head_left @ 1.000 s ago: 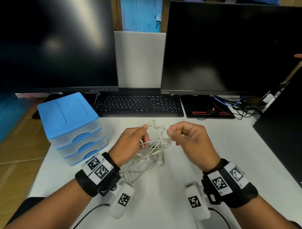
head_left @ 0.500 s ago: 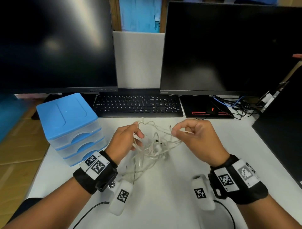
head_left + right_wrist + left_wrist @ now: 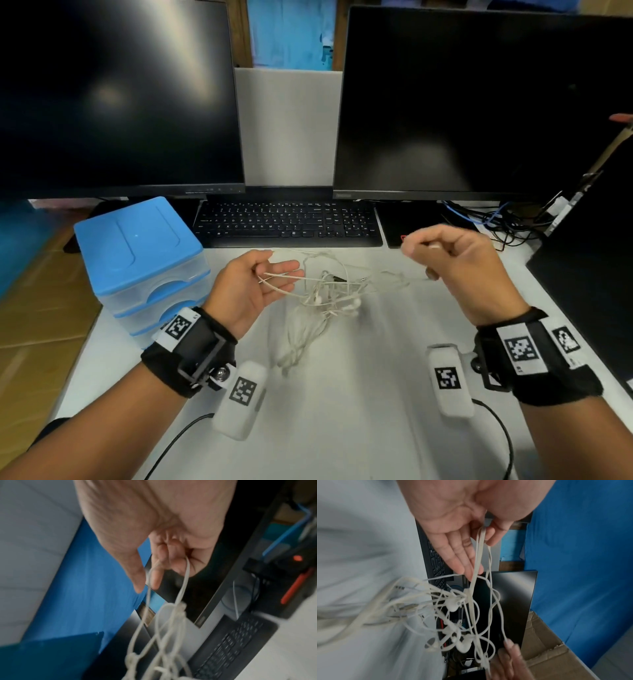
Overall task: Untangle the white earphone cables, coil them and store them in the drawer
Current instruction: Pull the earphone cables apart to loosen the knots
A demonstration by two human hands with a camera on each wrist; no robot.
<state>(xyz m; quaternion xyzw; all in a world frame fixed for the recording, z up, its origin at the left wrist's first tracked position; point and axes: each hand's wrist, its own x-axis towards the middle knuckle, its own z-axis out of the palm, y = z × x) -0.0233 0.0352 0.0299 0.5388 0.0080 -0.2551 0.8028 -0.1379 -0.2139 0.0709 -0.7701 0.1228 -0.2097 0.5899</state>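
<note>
The white earphone cables [image 3: 329, 291] form a tangle with earbuds and a jack plug, stretched just above the white desk [image 3: 342, 411] between my hands. My left hand [image 3: 281, 263] is palm up with the fingers nearly straight. Its thumb pinches strands against the index finger [image 3: 481, 545]. My right hand [image 3: 414, 246] is curled and raised near the mouse pad. It pinches a strand, and another loops over its bent fingers [image 3: 164, 572]. More cable [image 3: 298, 346] trails on the desk toward me. The blue-topped drawer unit [image 3: 137, 246] stands at the left with its drawers closed.
A black keyboard [image 3: 287, 222] lies behind the tangle under two dark monitors [image 3: 479, 102]. A black mouse pad [image 3: 411, 222] and a bundle of dark and blue wires [image 3: 496, 219] are at the back right. A dark panel [image 3: 589, 274] borders the desk's right side.
My hands have drawn apart. The right hand went right and up and stretched the tangle out. The left hand's fingers have straightened while its thumb keeps hold of the strands.
</note>
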